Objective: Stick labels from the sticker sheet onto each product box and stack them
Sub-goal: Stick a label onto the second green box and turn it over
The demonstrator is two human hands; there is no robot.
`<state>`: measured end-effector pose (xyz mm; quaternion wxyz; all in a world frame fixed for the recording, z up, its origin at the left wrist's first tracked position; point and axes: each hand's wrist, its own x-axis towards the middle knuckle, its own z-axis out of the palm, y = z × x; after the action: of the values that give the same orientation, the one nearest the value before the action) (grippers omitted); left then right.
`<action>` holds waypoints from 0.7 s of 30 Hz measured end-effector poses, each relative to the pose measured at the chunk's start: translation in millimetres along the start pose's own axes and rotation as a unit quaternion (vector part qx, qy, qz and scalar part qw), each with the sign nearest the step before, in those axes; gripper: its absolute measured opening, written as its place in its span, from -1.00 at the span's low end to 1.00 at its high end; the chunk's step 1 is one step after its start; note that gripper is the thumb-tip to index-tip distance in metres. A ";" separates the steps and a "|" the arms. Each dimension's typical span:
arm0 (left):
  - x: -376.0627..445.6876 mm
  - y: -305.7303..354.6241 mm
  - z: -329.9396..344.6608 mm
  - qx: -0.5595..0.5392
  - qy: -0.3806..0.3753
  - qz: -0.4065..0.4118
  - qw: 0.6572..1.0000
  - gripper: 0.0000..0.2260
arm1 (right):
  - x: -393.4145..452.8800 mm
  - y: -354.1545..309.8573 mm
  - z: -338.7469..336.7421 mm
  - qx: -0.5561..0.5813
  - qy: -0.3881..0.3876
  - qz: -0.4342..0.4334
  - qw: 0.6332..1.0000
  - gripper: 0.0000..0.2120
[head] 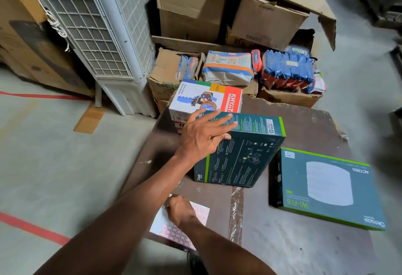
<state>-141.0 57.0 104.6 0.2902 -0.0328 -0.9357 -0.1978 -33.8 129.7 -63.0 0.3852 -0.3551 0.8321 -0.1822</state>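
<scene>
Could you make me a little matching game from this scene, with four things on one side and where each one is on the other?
Things:
1. sticker sheet
2. upright teal box
3. flat Wi-Fi box
4. tape dispenser box

Places:
A. lying flat at the table's right side
B. behind the upright box, at the far edge
C. under the right hand
D. under the left hand

Pairs: 1-C, 2-D, 3-A, 4-B
</scene>
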 end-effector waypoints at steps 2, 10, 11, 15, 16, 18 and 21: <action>-2.1 0.8 1.4 -0.002 0.007 0.004 1.000 -0.66 | 3.7 -1.7 1.3 -0.021 -0.010 0.002 1.000 -0.72; -8.8 2.6 1.1 0.005 0.017 0.016 1.000 -0.66 | 1.1 -15.5 -0.4 -0.078 0.010 -0.009 0.997 -0.73; -9.3 2.6 1.3 0.006 0.014 0.015 1.000 -0.67 | 0.6 -16.2 -1.5 -0.075 0.009 -0.009 0.997 -0.73; -10.9 2.1 1.6 0.002 0.008 0.005 1.000 -0.64 | -0.4 -16.2 -7.5 -0.059 0.006 -0.013 0.998 -0.73; -10.8 1.6 1.5 -0.001 0.006 0.002 1.000 -0.63 | -0.5 -16.7 -9.1 -0.057 0.008 -0.015 0.998 -0.72; -10.4 1.0 1.7 -0.003 0.004 0.000 1.000 -0.63 | -0.1 -17.1 -10.0 -0.057 0.006 -0.017 0.998 -0.72; -8.7 0.4 2.4 -0.005 0.002 -0.006 1.000 -0.63 | 0.9 -16.3 -8.9 -0.065 0.010 -0.025 0.998 -0.73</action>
<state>-135.0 58.8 98.1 0.2904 -0.0284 -0.9345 -0.2039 -33.7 118.1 -48.4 0.3482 -0.3983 0.8368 -0.1409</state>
